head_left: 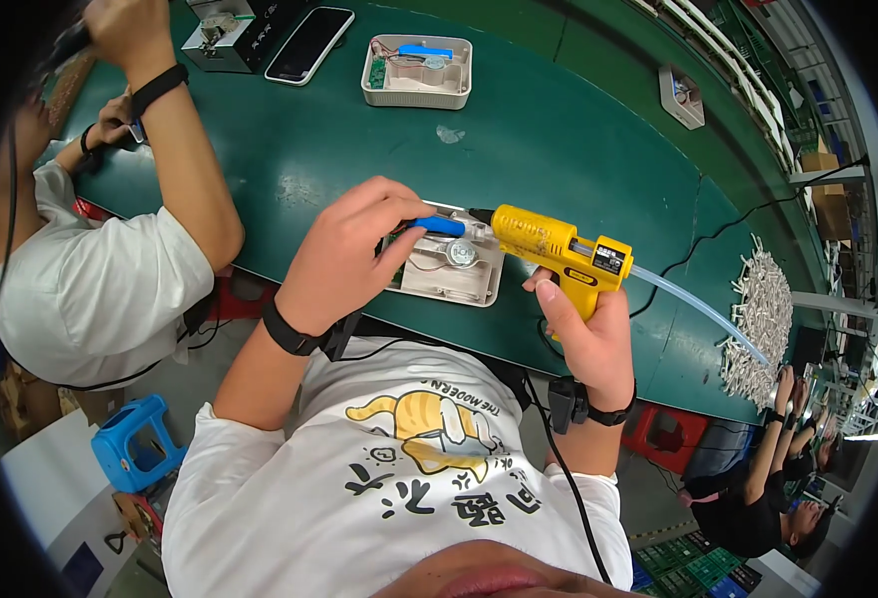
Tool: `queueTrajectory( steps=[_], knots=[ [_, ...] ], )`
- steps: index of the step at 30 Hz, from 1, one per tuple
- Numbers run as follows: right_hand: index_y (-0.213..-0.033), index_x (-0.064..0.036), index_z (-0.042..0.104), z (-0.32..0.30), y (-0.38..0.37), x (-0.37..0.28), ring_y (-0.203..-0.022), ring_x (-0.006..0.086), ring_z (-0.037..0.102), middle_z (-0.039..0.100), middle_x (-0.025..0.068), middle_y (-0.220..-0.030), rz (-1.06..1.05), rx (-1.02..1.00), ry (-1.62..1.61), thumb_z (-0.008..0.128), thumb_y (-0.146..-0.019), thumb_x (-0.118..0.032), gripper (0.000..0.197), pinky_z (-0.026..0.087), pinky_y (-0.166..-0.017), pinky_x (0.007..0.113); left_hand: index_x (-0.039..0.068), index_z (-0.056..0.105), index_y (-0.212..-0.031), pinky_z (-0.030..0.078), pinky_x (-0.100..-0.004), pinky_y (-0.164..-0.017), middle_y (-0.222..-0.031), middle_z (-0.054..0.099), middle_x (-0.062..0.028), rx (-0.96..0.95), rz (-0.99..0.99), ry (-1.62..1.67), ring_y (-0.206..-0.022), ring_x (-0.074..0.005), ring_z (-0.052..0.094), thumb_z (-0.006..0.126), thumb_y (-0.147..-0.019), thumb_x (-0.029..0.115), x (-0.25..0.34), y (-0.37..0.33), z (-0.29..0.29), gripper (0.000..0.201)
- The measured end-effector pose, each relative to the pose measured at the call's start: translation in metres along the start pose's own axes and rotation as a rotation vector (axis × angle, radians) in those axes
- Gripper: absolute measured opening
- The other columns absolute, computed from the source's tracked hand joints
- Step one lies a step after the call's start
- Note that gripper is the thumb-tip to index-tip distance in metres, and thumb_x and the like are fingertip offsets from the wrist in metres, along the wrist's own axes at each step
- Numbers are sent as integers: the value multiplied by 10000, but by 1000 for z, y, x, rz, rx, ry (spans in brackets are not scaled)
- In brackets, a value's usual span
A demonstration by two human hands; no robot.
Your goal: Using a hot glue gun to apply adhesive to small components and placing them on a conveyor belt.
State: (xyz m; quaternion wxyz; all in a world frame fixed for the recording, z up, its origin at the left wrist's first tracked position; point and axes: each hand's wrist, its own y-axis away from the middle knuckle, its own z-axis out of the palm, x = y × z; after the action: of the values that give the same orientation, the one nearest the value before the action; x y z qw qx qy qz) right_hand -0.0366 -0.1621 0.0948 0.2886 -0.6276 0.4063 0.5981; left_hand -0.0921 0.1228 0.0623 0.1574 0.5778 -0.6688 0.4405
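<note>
right hand (pixel 584 334) grips yellow glue gun (pixel 554 249) — nozzle at white casing (pixel 449 269)

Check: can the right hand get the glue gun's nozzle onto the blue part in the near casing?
Probably yes. The right hand holds the glue gun with its nozzle beside the blue part; the left hand pinches that part's other end, leaving the nozzle side free.

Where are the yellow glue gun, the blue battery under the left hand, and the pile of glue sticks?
yellow glue gun (pixel 549 244), head view, on its body.
blue battery (pixel 441 226), head view, on its visible end.
pile of glue sticks (pixel 763 319), head view, on the middle of the heap.
</note>
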Motion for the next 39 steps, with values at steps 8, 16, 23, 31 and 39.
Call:
queueTrajectory(
  steps=[8, 16, 23, 31, 39],
  knots=[
    [-1232, -6, 684, -2, 0, -3, -802, 42, 602, 727, 20, -1054, 37, 21, -12, 725, -1032, -184, 272, 487, -630, 217, -19, 727, -1115, 593, -320, -848, -1154, 679, -129, 276, -123, 266, -974, -202, 727, 732, -960, -65, -14, 16, 26, 163],
    [-1143, -9, 716, 4, -8, -7, -755, 35, 575, 707, -13, -944, 87, -27, 119, 738, -1031, -219, 239, 471, -629, 230, -37, 666, -1214, 598, -319, -902, -1252, 561, -139, 420, -144, 375, -1037, -188, 703, 662, -1017, -73, -8, 18, 45, 200],
    [-1122, 37, 717, 22, -23, -6, -746, 96, 624, 730, 19, -901, -66, -21, 292, 731, -1032, -237, 288, 506, -650, 289, -30, 663, -1229, 581, -306, -901, -1247, 556, -132, 431, -125, 334, -1021, -186, 687, 663, -1021, -64, -14, 12, 53, 211],
    [-1127, 48, 724, 39, -30, -7, -732, 122, 640, 739, 51, -840, -8, -16, 408, 768, -997, -223, 304, 521, -667, 312, -24, 670, -1241, 570, -303, -890, -1239, 570, -130, 448, -144, 327, -989, -186, 671, 682, -1013, -50, -16, 11, 56, 229],
    [-1067, 40, 710, 33, -25, -8, -743, 107, 628, 720, 30, -846, 103, -58, 360, 784, -987, -205, 268, 518, -677, 301, -18, 677, -1232, 583, -312, -871, -1221, 587, -138, 453, -125, 265, -983, -199, 689, 699, -997, -50, -13, 10, 53, 237]
  ],
)
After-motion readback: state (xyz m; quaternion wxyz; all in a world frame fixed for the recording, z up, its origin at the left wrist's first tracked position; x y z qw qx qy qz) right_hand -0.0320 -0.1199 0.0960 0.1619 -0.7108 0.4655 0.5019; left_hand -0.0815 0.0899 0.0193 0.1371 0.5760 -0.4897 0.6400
